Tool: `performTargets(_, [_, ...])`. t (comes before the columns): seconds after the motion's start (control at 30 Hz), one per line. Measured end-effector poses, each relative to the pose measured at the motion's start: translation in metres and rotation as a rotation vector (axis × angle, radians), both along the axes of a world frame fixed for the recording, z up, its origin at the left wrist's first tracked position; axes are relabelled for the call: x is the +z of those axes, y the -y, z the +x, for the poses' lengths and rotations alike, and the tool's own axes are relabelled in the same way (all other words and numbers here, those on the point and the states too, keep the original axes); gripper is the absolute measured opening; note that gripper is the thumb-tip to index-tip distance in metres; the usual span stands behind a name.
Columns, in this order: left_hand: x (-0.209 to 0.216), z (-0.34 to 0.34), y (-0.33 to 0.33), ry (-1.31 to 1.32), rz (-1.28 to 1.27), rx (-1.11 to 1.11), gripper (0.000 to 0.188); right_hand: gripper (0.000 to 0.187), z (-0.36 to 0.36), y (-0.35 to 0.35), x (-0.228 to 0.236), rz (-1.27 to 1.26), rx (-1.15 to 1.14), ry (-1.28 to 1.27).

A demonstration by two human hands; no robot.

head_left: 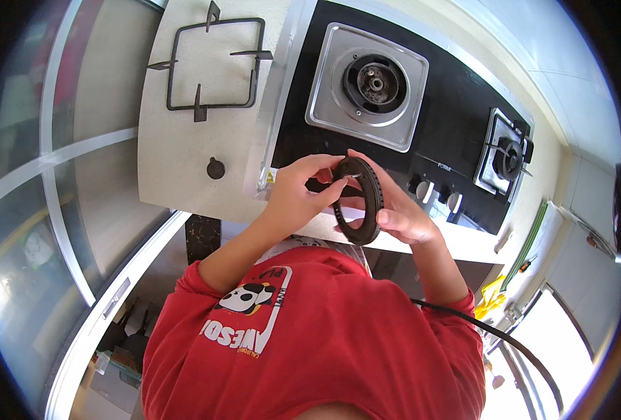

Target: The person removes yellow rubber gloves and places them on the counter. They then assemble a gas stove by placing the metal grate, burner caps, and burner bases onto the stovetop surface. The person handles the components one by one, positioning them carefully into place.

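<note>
A dark, toothed burner ring [373, 199] stands tilted on edge between my hands, in front of the gas hob [366, 157]. My right hand [408, 217] grips its outer rim, with the thumb on the near side and the fingers partly hidden behind. At the ring's upper left, my left hand [300, 185] pinches the rim, its thumb reaching to the inner edge. Beyond them, the left burner [375, 84] sits uncovered in its square metal drip tray [324, 105].
On the pale counter to the left lie a square black pan support [171, 63] and a small dark round burner cap [215, 168]. The right burner [508, 157] carries its own support. Two knobs [424, 190] are on the hob's front. A glass sliding door [48, 161] stands far left.
</note>
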State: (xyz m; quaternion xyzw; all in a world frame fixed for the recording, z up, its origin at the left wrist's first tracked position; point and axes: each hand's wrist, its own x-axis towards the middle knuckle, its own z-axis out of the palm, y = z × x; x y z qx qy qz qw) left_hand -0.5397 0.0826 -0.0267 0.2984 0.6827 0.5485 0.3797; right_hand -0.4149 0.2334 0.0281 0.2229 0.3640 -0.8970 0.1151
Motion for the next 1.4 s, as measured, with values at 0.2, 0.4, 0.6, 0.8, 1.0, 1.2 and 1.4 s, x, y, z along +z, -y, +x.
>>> performTargets(0.2, [0.001,-0.019,0.005,0.013,0.022,0.050,0.035,0.102,-0.019,-0.057,-0.002,0.772,-0.080,0.020])
performTargets(0.4, [-0.006,-0.030,0.020,0.070,-0.065,0.068,0.027,0.092,-0.055,-0.106,-0.017,1.733,0.177,0.169])
performTargets(0.6, [-0.005,-0.035,0.028,0.007,-0.055,0.106,0.029,0.091,-0.031,-0.116,-0.002,1.011,-0.216,0.311])
performTargets(0.8, [0.036,-0.040,-0.021,-0.187,0.209,-0.140,0.043,0.104,-0.022,-0.040,-0.003,0.227,-0.289,0.231])
performTargets(1.0, [0.030,-0.026,-0.027,-0.270,0.188,-0.212,0.036,0.100,-0.019,-0.025,-0.016,0.177,-0.340,0.213])
performTargets(1.2, [0.023,-0.045,-0.037,0.174,0.087,-0.075,0.030,0.031,-0.004,-0.024,-0.044,0.045,-0.625,0.192])
performTargets(1.4, [0.013,-0.070,-0.045,0.304,-0.079,-0.061,0.035,0.019,-0.008,-0.015,-0.054,0.169,-0.627,0.096])
